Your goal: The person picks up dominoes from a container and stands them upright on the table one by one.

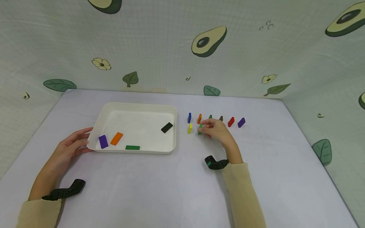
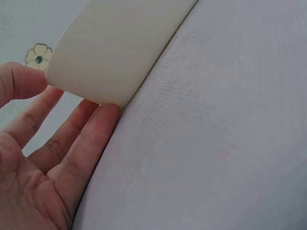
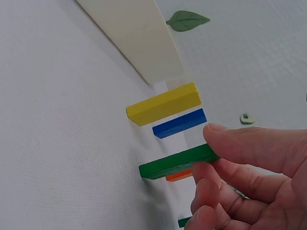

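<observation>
In the head view my right hand (image 1: 215, 129) pinches a green domino-shaped block (image 1: 200, 129) between thumb and fingers. The right wrist view has this green block (image 3: 175, 162) upright, its lower end at or close to the tabletop. A yellow block (image 1: 190, 128) stands just left of it, with a blue block (image 1: 189, 117) and an orange block (image 1: 199, 118) behind. My left hand (image 1: 70, 146) touches the near left corner of a white tray (image 1: 134, 107), its fingers fairly straight. From the left wrist, thumb and fingertips meet the tray's outer wall (image 2: 110, 52).
Inside the tray lie a purple block (image 1: 103, 141), an orange block (image 1: 116, 138), a black block (image 1: 167, 127) and a green block (image 1: 132, 148). Further standing blocks include a brown block (image 1: 220, 118), a red block (image 1: 231, 122) and a purple block (image 1: 241, 122). Patterned cloth encloses the table.
</observation>
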`<state>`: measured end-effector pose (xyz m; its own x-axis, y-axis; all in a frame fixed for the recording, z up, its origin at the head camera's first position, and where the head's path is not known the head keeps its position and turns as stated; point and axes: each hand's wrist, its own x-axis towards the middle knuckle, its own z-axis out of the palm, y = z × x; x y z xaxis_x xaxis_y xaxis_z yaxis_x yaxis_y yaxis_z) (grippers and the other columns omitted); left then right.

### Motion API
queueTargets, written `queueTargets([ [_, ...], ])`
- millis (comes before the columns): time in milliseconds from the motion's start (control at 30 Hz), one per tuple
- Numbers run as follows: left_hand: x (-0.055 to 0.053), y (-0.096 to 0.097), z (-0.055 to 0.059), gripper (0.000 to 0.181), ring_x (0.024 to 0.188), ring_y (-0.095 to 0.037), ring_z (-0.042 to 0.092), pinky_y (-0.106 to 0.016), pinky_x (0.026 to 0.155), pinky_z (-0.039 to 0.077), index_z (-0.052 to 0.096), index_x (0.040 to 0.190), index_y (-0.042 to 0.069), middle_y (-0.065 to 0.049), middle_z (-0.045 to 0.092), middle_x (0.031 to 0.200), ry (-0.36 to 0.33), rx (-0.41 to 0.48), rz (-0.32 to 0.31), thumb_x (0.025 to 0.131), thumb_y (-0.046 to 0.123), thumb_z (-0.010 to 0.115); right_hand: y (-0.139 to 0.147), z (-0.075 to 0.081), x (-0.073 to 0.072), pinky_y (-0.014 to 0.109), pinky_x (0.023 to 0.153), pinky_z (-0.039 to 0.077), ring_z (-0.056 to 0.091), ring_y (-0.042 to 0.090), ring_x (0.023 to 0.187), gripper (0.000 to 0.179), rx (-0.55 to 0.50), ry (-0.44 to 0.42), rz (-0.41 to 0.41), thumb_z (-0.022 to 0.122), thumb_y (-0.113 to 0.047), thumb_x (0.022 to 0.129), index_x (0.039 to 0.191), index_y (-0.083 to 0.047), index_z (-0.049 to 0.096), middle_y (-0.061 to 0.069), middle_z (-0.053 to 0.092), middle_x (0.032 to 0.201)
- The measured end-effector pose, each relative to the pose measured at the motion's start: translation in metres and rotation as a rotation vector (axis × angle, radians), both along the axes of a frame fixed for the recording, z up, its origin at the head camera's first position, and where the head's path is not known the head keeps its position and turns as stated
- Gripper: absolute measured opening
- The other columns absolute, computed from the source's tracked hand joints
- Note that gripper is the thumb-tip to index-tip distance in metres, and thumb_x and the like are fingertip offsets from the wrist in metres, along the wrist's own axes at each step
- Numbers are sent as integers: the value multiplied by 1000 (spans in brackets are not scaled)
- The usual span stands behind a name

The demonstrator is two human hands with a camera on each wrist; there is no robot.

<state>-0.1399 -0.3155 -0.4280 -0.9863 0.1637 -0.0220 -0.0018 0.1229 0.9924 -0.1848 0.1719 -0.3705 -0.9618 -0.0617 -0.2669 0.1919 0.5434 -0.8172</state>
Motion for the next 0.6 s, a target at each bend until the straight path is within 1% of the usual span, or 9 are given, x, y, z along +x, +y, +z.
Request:
queueTargets([
  [67,0,0,1,41,93,3,61,-14,72,53,44,138,14,15,55,115,-1,-14,8,97,12,48,0,0,0,26,61,43,48,19,66,34,-1,-2,3,68,-18,83,112,-3,59,-2,51,74],
  [200,0,1,2,42,93,2,61,-14,72,53,43,138,12,14,56,115,-3,-10,5,97,13,48,0,-1,-1,27,61,43,49,19,65,34,-6,-8,8,69,-18,83,113,-4,58,-2,52,73],
  [300,0,1,2,42,93,2,61,-14,72,53,43,138,12,14,56,114,-7,-21,17,97,14,49,0,-1,-1,27,62,43,49,19,66,35,-8,-3,12,69,-18,83,113,-4,58,-2,52,74],
  [367,0,0,2,42,93,2,62,-14,72,53,43,139,12,13,55,115,-1,6,-2,97,13,48,0,0,0,27,61,43,50,20,66,35,-8,3,16,68,-18,83,114,-4,58,-2,52,75],
  [433,0,0,2,42,93,2,62,-14,72,53,43,138,12,13,56,114,2,10,-5,97,13,48,0,0,0,27,62,44,50,20,66,35,-5,6,16,69,-18,83,114,-4,58,-1,52,75],
  [533,0,-1,1,41,93,2,62,-14,73,53,44,138,14,12,56,115,6,50,-30,97,10,47,1,1,0,27,62,44,50,20,67,36,5,8,17,69,-19,83,114,-4,58,0,53,77],
  [600,0,0,1,41,93,2,62,-14,73,53,44,138,14,12,56,115,7,56,-30,97,10,47,1,2,1,27,63,44,50,20,68,36,13,12,15,69,-19,83,115,-4,58,1,53,79],
])
